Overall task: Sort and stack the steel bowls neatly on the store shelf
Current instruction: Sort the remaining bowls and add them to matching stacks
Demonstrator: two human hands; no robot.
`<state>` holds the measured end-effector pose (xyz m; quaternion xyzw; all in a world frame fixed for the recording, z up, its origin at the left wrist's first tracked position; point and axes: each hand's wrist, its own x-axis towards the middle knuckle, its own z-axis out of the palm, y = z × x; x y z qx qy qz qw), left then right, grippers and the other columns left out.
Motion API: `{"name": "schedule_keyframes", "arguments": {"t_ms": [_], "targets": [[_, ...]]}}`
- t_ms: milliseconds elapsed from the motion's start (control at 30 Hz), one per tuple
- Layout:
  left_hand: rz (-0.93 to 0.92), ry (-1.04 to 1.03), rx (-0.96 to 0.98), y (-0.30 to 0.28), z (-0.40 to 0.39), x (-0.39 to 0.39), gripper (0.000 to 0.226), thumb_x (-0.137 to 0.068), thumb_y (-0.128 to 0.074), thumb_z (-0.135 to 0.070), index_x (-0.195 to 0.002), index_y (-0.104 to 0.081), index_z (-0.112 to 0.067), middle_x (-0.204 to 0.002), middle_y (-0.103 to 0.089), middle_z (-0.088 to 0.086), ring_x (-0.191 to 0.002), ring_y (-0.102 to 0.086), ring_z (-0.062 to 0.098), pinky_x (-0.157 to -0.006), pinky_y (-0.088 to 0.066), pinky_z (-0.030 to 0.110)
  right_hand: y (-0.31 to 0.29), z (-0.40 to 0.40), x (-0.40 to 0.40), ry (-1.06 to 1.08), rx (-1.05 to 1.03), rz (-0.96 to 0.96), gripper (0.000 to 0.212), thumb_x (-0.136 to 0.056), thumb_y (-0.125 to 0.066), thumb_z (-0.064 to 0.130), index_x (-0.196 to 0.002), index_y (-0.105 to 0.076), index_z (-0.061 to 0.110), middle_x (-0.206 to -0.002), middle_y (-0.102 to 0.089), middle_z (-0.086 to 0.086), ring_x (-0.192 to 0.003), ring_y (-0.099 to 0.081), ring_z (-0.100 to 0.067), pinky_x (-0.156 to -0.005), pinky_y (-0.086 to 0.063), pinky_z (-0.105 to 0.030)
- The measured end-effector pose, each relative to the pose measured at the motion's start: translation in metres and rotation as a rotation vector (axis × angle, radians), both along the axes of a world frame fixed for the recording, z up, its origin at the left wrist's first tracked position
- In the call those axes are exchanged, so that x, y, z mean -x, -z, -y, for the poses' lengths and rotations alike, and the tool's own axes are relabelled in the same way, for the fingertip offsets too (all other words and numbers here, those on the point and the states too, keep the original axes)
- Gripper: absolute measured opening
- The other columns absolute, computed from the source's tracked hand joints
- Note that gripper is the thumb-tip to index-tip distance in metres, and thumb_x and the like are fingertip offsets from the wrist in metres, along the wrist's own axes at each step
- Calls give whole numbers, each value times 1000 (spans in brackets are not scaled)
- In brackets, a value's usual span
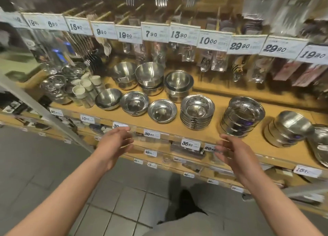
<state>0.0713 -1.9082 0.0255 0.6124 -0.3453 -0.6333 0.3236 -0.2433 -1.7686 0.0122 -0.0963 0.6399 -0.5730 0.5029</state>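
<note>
Both the left hand [115, 141] and right hand [230, 151] hover empty, fingers released, before the shelf [177, 127], where a careless reach for the loose single bowl [162, 110] could topple the neighbouring stack of bowls [197, 111].

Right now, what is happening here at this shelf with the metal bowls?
A person stands in front of a store shelf of steel bowls and reaches toward it with both hands. The left hand and the right hand are empty, with relaxed fingers, below the shelf's front edge. Neither touches a bowl yet. Three single bowls sit loose in the front row, and next to them stands a stack of bowls.
</note>
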Motion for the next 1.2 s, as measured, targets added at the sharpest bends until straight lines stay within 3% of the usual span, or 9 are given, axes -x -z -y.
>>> {"name": "schedule_keyframes", "arguments": {"t_ms": [100,333,467,633,767,867,967,1100,1200], "targets": [[-25,4,18,-5,11,4,20,-97,-56,-4,-111,-68,-11,-91,-70,7,-80,-67,17,-62,-59,26,1,15,-10,-38,2,-21,22,-102,-52,23,-113,-68,12,-98,-66,-9,-89,-64,-20,-72,-59,-32],[-21,54,27,-1,52,-1,21,-100,-52,-8,-116,-65,-11,-104,-67,10,-87,-67,18,-64,-58,23,15,71,-41,-91,-2,11,21,-102,-52,21,-109,-70,13,-98,-67,-8,-88,-67,-18,-63,-60,-28],[34,43,9,5,95,-6,21,-100,-52,-7,-116,-64,-11,-103,-66,8,-85,-65,17,-68,-58,26,29,106,-60,-154,-33,-28,20,-101,-56,28,-105,-69,15,-106,-68,-10,-96,-68,-18,-68,-60,-28],[93,43,-24,16,153,-6,18,-100,-51,-4,-108,-66,-10,-89,-67,5,-80,-64,17,-78,-58,31,45,157,-80,-125,-85,52,24,-104,-54,24,-124,-60,13,-127,-61,-20,-118,-61,-29,-75,-61,-38],[134,21,-81,33,182,-14,18,-99,-53,-3,-108,-67,-10,-97,-65,6,-90,-62,19,-89,-56,39,58,189,-97,-144,-103,-41,33,-99,-62,26,-130,-52,34,-118,-62,3,-107,-63,-12,-64,-58,-23],[111,45,-139,46,196,-18,17,-98,-56,-3,-110,-63,-12,-96,-67,5,-84,-65,15,-74,-57,28,73,203,-105,-138,-158,-92,32,-94,-69,31,-121,-56,42,-116,-66,8,-102,-66,-11,-63,-58,-22],[108,122,-189,58,206,-18,24,-93,-68,-7,-113,-55,-8,-93,-77,9,-71,-72,9,-66,-57,22,92,210,-107,-95,-289,-191,35,-97,-66,26,-130,-57,21,-123,-63,-1,-102,-68,-24,-67,-60,-29],[277,304,-92,71,223,-16,28,-93,-72,-16,-116,-61,-6,-103,-77,11,-77,-72,17,-85,-59,36,105,216,-119,-34,-356,-404,22,-98,-65,21,-116,-62,9,-99,-70,-6,-91,-67,-25,-75,-54,-37],[491,409,29,71,232,-13,8,-93,-70,-21,-95,-71,-13,-81,-77,3,-69,-73,18,-61,-59,26,105,225,-126,36,-504,-415,24,-97,-64,22,-113,-62,5,-95,-70,-12,-87,-67,-31,-81,-55,-44]]}}
